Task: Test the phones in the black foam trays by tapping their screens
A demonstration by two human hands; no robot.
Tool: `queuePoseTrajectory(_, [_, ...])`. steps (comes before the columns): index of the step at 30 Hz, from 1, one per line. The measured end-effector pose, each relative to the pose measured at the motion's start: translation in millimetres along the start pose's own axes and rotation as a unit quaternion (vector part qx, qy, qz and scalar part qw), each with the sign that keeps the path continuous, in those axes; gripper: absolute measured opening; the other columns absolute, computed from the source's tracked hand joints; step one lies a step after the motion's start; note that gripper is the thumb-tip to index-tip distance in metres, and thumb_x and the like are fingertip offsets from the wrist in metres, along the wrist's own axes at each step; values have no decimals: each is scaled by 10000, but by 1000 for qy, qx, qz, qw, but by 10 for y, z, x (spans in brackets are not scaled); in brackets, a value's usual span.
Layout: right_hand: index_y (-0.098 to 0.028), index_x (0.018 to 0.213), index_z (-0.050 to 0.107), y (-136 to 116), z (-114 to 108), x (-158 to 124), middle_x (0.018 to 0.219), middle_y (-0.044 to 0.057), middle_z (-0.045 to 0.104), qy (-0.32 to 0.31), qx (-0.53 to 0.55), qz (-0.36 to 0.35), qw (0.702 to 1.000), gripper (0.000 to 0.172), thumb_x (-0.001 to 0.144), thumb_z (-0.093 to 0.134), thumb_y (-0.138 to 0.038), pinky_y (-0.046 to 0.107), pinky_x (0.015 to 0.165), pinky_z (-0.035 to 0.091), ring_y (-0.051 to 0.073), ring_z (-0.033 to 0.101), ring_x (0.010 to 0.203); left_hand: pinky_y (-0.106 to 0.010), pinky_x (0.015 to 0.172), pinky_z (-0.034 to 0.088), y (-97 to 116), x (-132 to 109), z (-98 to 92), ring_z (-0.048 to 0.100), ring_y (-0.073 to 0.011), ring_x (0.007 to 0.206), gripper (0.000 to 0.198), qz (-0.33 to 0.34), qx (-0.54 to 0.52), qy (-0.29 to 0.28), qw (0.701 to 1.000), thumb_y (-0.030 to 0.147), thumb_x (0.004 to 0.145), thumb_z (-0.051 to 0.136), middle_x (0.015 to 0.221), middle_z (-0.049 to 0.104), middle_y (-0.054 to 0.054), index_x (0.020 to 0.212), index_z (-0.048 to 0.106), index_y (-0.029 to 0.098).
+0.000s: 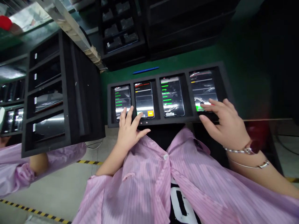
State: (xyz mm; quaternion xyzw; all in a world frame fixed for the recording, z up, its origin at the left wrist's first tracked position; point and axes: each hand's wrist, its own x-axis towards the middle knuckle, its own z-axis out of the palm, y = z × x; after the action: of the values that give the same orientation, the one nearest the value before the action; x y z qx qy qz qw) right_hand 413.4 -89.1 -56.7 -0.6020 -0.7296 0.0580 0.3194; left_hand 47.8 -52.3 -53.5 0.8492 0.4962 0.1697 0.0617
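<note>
A black foam tray point(157, 102) lies along the bench edge, with several lit smartphones in its compartments. My left hand point(129, 127) has its fingers spread over the near edge, by the leftmost phone point(122, 99) and the second phone point(144, 98). That second phone shows an orange button; the leftmost and the third phone point(171, 96) show green text lines. My right hand point(225, 124) is open, its index finger extended at the lower end of the rightmost phone point(203, 85), by a green button. Whether that fingertip touches the glass I cannot tell.
A blue pen point(146, 70) lies behind the tray on the green bench top point(177, 63). A tall stack of black foam trays point(81, 93) stands at left, more trays point(121, 49) at the back. A co-worker's pink sleeve point(18, 168) shows at far left.
</note>
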Motion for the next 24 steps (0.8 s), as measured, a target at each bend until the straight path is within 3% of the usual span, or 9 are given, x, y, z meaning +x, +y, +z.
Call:
queuePoseTrajectory(2, [-206,1173,611,-94,49,49,1221,121,753,9,29,-21,999,230,982,627,-333,663,1209,418,351,653,1306,-674,1264,261,4,18,-20,202,-452,1605,738,-2,-5,1,1000,741,938,582,1675,375,-188,1477,579,238])
queuePoseTrajectory(7, [-213,1228,596,-340,214,211,1301,113,728,-54,81,-101,990,268,987,626,-328,678,1223,396,342,623,1349,-671,1268,257,-10,58,-79,197,-447,1606,700,-12,1,18,1000,706,968,561,1659,387,-202,1465,583,215])
queuePoseTrajectory(10, [-200,1272,584,-408,287,255,1318,118,720,-61,89,-123,987,308,986,631,-304,678,1231,386,345,611,1363,-687,1267,241,-23,44,-77,201,-454,1603,615,-17,21,24,999,674,972,586,1655,398,-188,1389,649,228])
queuePoseTrajectory(13, [-192,1307,573,-421,322,260,1311,121,722,-59,86,-120,987,348,982,639,-297,683,1237,373,352,608,1364,-712,1260,222,-33,23,-79,199,-471,1599,582,-20,33,13,999,679,966,591,1661,393,-184,1330,691,237])
queuePoseTrajectory(20, [-168,1313,585,-441,376,270,1347,151,702,-91,51,-96,990,374,1013,578,-391,723,1220,363,383,575,1398,-650,1274,256,-47,114,-150,222,-426,1598,652,-33,-3,49,998,701,964,581,1642,422,-179,1412,606,227])
queuePoseTrajectory(24, [-179,1319,587,-415,213,300,1336,149,706,-84,52,-76,992,393,998,599,-406,706,1233,356,377,576,1400,-648,1282,235,-51,183,-100,221,-425,1602,625,-35,0,29,999,697,974,563,1640,431,-171,1386,623,231])
